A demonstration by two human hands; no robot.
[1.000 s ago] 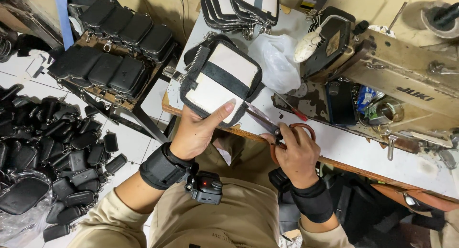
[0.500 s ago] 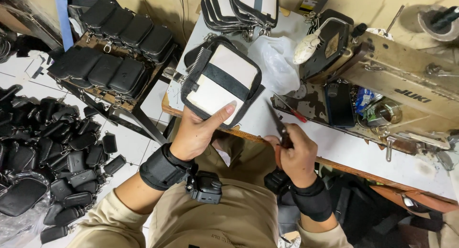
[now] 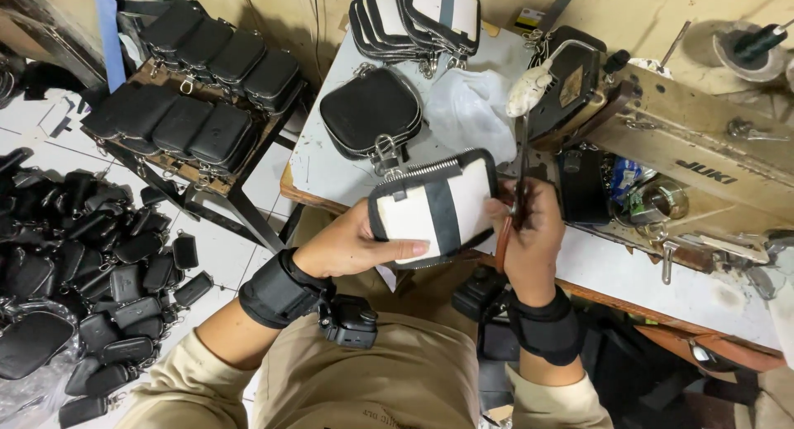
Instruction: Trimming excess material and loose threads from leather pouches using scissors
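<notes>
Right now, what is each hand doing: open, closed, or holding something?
Left hand: holding the white pouch with a black stripe, fingers flat against it.
Right hand: closed on orange-handled scissors.

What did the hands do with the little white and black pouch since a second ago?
The left hand lifted the white and black pouch off the table and turned it toward the body. The right hand brought the scissors up to its edge. The black pouch on the table and the sewing machine stayed put.

Left hand (image 3: 356,245) flat, fingers extended; right hand (image 3: 529,234) fisted, grip closed.
</notes>
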